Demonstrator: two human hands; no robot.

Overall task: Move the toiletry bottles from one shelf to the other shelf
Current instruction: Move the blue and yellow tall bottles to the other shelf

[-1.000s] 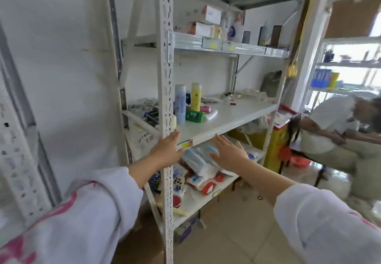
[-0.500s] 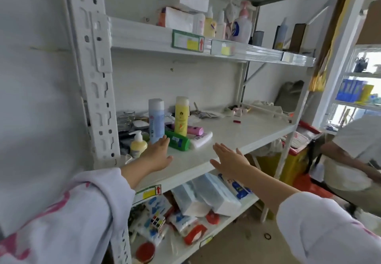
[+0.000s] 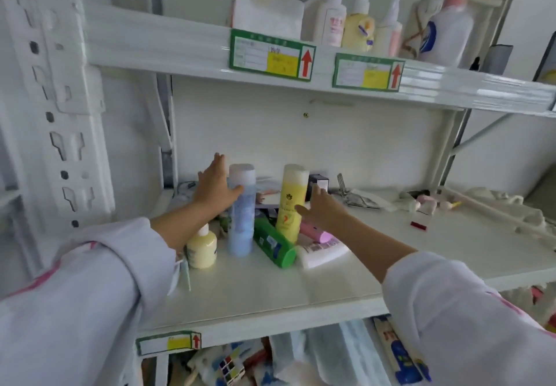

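Nothing is gripped: left hand (image 3: 214, 188), spread, touches blue bottle (image 3: 241, 211); right hand (image 3: 323, 208), spread, beside yellow bottle (image 3: 291, 202), near shelf (image 3: 270, 292) left edge.

On the middle shelf (image 3: 301, 289) a tall pale blue bottle (image 3: 241, 211) stands upright; right of it a tall yellow bottle (image 3: 291, 202) also stands upright; between their bases a green bottle (image 3: 273, 245) lies on its side; a small cream bottle (image 3: 202, 247) stands at the left; a pink tube (image 3: 316, 233) and a white tube (image 3: 323, 251) lie flat at the right; more pump bottles (image 3: 358, 21) stand on the upper shelf (image 3: 180, 51).
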